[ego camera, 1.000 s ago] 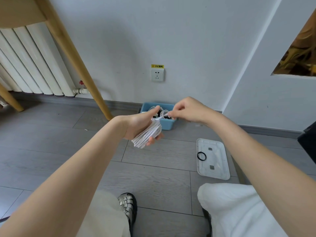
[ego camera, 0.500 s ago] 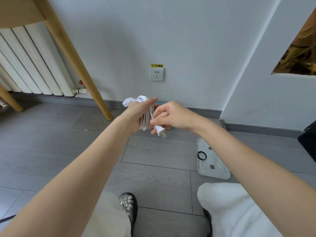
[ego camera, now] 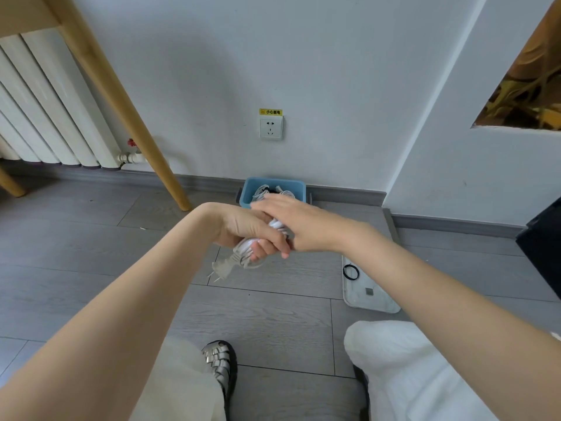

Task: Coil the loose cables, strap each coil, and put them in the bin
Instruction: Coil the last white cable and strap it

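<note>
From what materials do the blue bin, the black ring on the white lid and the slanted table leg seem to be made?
Blue bin: probably moulded plastic, by its even matte colour and rounded rim.
Black ring: likely elastic or rubber, a thin, dull loop; too small to be sure.
Table leg: apparently light wood with a smooth finish, by its warm tan colour.

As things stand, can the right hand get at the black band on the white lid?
Probably yes: the black band lies uncovered on the white lid, just below the right hand. That hand first has to leave the cable coil.
</note>
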`<state>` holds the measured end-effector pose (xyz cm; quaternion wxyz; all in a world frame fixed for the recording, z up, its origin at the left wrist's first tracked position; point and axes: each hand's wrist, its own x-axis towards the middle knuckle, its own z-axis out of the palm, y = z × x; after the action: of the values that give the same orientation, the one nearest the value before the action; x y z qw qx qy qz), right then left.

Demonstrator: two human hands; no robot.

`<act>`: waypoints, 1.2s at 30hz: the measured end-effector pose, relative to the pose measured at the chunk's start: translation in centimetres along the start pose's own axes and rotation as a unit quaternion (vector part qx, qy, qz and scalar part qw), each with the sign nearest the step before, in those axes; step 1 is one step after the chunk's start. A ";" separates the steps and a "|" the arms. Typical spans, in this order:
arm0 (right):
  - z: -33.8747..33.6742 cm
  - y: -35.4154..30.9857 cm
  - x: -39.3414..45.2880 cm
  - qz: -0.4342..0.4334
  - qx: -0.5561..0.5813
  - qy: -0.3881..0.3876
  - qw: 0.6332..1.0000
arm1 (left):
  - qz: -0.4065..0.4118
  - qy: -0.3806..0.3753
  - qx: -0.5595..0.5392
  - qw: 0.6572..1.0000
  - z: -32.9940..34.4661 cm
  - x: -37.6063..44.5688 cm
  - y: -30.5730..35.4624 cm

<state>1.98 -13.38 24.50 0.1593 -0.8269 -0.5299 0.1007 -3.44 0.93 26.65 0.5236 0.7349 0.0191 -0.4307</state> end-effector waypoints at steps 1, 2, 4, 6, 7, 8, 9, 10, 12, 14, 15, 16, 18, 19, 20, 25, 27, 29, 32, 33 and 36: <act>0.5 0.0 -0.1 0.002 -0.003 0.008 1.000 | -0.001 -0.007 0.015 1.000 0.2 0.3 0.1; 0.7 0.1 -0.3 0.008 -0.013 0.015 1.000 | 0.001 -0.010 0.030 0.999 0.4 0.5 0.2; 0.4 0.6 -0.8 0.039 -0.024 0.001 0.999 | 0.007 -0.006 0.054 0.998 0.6 1.2 0.4; 0.0 1.4 -1.4 0.081 -0.009 -0.016 0.997 | 0.013 0.030 0.065 0.997 1.0 1.9 0.9; -0.1 2.1 -1.8 0.104 0.003 -0.011 0.995 | 0.022 0.054 0.073 0.996 1.3 2.6 1.5; -0.2 2.8 -1.9 0.127 0.011 -0.001 0.992 | 0.032 0.083 0.087 0.992 1.6 3.1 2.0; -0.4 3.6 -2.2 0.150 0.015 0.011 0.989 | 0.040 0.104 0.100 0.989 1.9 3.8 2.5; -0.7 4.4 -2.4 0.165 0.014 0.018 0.986 | 0.045 0.124 0.111 0.985 2.0 4.5 3.0; -1.5 5.9 -3.2 0.189 0.023 0.005 0.982 | 0.059 0.150 0.125 0.979 2.1 5.8 3.8; -2.1 7.3 -3.8 0.218 0.075 -0.017 0.973 | 0.072 0.176 0.155 0.969 1.7 7.1 4.7; -2.1 8.6 -3.8 0.235 0.127 -0.029 0.963 | 0.076 0.186 0.171 0.965 1.2 8.3 5.1; -1.9 10.0 -3.6 0.247 0.174 -0.041 0.952 | 0.075 0.190 0.187 0.961 0.7 9.5 5.3; -0.9 13.1 -2.4 0.265 0.213 -0.073 0.938 | 0.067 0.186 0.212 0.957 -0.6 12.2 4.9; -0.3 14.4 -1.7 0.274 0.206 -0.094 0.935 | 0.065 0.183 0.217 0.957 -1.2 13.5 4.5; 0.6 15.7 -0.8 0.275 0.189 -0.110 0.936 | 0.061 0.182 0.216 0.957 -1.8 15.2 3.9; 7.8 22.3 2.7 0.296 0.097 -0.174 0.934 | 0.028 0.176 0.217 0.960 -4.3 25.3 -1.2; 10.8 24.7 3.0 0.313 0.036 -0.170 0.934 | 0.007 0.180 0.191 0.965 -4.7 28.9 -3.4; 14.0 26.9 2.2 0.364 -0.014 -0.169 0.916 | -0.008 0.186 0.158 0.970 -4.9 32.0 -5.7; 19.0 29.5 -0.2 0.419 -0.084 -0.215 0.878 | -0.027 0.196 0.095 0.976 -5.0 35.6 -9.3; 20.4 30.2 -1.1 0.430 -0.087 -0.218 0.872 | -0.033 0.198 0.075 0.977 -4.9 36.2 -10.2; 24.0 31.5 -3.2 0.458 -0.051 -0.184 0.868 | -0.048 0.212 -0.029 0.976 -4.9 37.7 -13.5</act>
<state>19.16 -24.70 -9.45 -0.0479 -0.9501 -0.1161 0.2854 16.71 -5.06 -7.75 0.5075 0.7921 0.1775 -0.2892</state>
